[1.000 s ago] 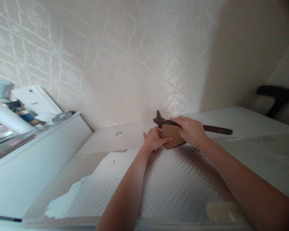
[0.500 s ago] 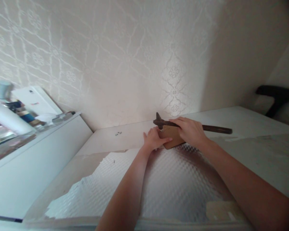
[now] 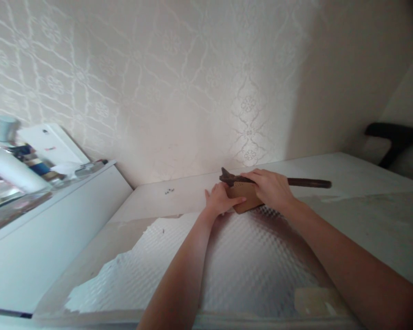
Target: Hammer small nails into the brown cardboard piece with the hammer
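Note:
My right hand [image 3: 273, 189] is closed around the handle of a dark hammer [image 3: 309, 183], which lies across the view with its head to the left. Beneath the hammer head is a tan board [image 3: 248, 198] with rows of small holes near its far edge. My left hand [image 3: 221, 200] grips the board's left side, thumb laid over its top and fingers at the far left corner close to the hammer head. Whether those fingers also pinch a nail is hidden. Several tiny dark pieces, perhaps nails [image 3: 169, 191], lie on the white tabletop to the left.
Silvery quilted sheeting [image 3: 258, 261] with a torn edge covers the near tabletop. A patterned wall [image 3: 179, 114] rises behind. At left, a white cabinet [image 3: 69, 229] carries a white box [image 3: 53, 144] and assorted items. A black chair part [image 3: 394, 137] shows at right.
The hammer head has dropped slightly toward the board, tilting a little with my right hand. My left hand and the board stay in place.

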The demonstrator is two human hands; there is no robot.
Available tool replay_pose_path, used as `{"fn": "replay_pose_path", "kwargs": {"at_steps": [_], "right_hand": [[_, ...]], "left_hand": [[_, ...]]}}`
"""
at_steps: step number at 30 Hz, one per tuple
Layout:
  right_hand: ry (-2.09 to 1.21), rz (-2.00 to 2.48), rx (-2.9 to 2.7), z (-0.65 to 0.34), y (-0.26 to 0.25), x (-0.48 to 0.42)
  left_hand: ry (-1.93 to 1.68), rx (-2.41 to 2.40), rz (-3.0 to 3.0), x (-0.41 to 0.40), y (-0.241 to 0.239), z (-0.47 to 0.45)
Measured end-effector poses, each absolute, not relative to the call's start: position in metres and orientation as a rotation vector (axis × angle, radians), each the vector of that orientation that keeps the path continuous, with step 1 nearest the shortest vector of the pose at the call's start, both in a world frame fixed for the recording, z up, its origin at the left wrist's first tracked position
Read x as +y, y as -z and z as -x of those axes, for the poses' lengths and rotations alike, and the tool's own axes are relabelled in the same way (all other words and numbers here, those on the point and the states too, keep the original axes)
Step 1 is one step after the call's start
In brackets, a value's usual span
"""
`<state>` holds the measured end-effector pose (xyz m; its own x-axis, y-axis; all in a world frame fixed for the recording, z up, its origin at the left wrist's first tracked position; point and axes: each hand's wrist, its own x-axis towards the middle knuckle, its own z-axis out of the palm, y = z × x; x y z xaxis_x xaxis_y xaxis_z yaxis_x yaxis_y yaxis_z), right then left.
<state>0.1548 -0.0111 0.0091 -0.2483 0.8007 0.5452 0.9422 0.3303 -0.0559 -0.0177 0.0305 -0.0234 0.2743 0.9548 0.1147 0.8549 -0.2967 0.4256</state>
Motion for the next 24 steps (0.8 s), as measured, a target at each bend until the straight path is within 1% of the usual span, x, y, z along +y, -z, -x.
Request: {"fn": "replay_pose_path", "kwargs": {"at_steps": [8, 24], "right_hand": [[0.417, 1.510, -2.066, -0.1561, -0.0070, -0.0073], [0.382, 1.543, -2.115, -0.1549, -0.0078, -0.0084]], "left_hand": [[-0.564, 1.668, -2.234, 0.0321, 0.0268, 0.0164], [-0.517, 1.665, -2.272, 0.0306, 0.0227, 0.0168]]}}
